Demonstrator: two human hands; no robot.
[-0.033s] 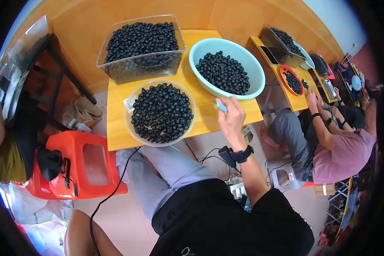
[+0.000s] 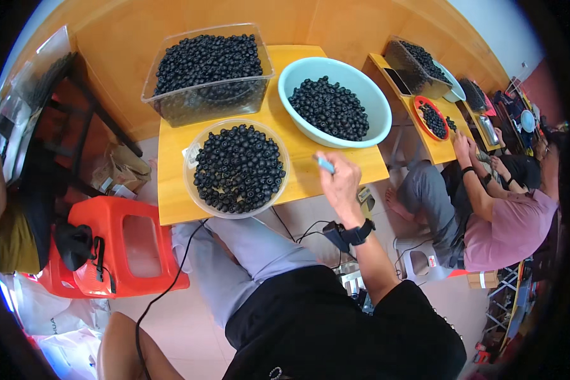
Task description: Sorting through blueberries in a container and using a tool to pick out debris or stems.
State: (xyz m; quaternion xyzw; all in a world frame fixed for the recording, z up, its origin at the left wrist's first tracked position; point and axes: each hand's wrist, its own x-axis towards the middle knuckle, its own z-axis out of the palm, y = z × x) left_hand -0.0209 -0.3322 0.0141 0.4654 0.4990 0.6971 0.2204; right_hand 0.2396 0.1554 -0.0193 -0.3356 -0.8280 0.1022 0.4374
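Right now the right hand (image 2: pixel 342 183) is gripping a small blue tool (image 2: pixel 325 164) just beside the light blue bowl (image 2: pixel 367 136), which is sitting partly filled with dark berries; the clear round bowl (image 2: pixel 193 190) left of it is still holding many. No left hand is showing.

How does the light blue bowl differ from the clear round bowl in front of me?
The light blue bowl is opaque and deep, with dark round berries heaped in its middle and bare wall showing around them; the clear round bowl is see-through and shallower, filled with berries nearly to its rim. The blue bowl sits farther back and to the right, beyond the right hand; the clear one sits at the table's near edge. Both are round and rest on the yellow table.
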